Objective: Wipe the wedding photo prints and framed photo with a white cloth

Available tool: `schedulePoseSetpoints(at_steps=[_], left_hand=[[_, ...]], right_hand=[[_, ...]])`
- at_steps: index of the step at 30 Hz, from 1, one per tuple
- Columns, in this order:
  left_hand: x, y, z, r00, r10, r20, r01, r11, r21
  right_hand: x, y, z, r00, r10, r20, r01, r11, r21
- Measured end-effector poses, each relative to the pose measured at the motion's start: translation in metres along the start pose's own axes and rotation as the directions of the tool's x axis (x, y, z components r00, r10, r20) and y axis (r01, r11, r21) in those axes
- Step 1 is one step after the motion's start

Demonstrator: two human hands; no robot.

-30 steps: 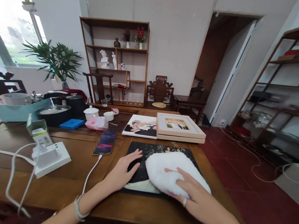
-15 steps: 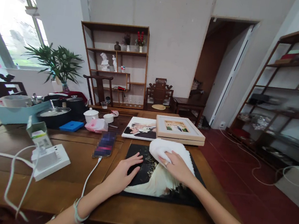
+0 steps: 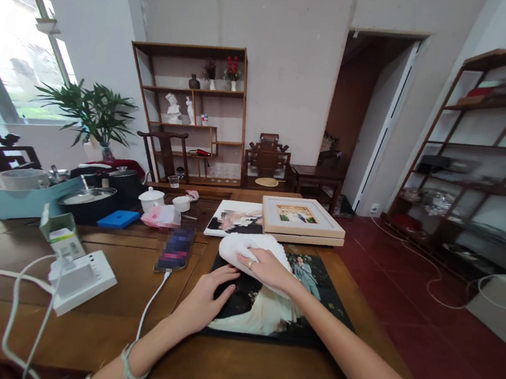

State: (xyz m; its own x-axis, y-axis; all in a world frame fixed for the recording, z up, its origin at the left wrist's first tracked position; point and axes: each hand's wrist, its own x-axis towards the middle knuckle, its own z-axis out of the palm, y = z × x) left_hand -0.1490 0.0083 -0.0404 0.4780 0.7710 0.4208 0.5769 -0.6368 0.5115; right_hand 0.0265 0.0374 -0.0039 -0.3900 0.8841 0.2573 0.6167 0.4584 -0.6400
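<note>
A dark photo panel [image 3: 258,321] lies flat near the table's front edge, with a pale gown and a figure in a grey suit printed on it. My right hand [image 3: 268,269] grips a white cloth [image 3: 280,249], which rests on the panel's upper left part and hides it. A ring shows on one finger. My left hand [image 3: 208,298] lies on the panel's left edge, fingers spread and holding nothing. The fingertips are close to the cloth.
Behind the panel are a framed picture [image 3: 305,218] and a white-edged photo panel [image 3: 233,218]. To the left lie a phone [image 3: 175,249] on a white cable, a power strip [image 3: 86,282], a blue box [image 3: 118,218], a lidded white cup [image 3: 151,199] and a pan [image 3: 88,198].
My right hand has slid the cloth leftward across the panel, uncovering the suited figure on its right side. My left hand stays nearly in place. The view has shifted slightly.
</note>
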Motion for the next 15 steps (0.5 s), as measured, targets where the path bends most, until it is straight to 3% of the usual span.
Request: schedulePoseSetpoints(at_steps=[4,8,15], left_hand=[[0.0,-0.001,0.0,1.0,0.012,-0.012,-0.013,1.0,-0.027],[0.0,0.0,0.0,0.999,0.032,-0.019,-0.033,0.999,-0.04],[0.0,-0.001,0.0,1.0,0.007,-0.017,-0.008,0.999,-0.035]], right_hand=[[-0.027,0.015,-0.018,0.999,0.033,-0.031,-0.033,0.999,0.004],[-0.052,0.041,-0.04,0.984,0.146,-0.099,-0.149,0.989,-0.026],[-0.07,0.063,-0.058,0.968,0.202,-0.15,-0.216,0.973,-0.087]])
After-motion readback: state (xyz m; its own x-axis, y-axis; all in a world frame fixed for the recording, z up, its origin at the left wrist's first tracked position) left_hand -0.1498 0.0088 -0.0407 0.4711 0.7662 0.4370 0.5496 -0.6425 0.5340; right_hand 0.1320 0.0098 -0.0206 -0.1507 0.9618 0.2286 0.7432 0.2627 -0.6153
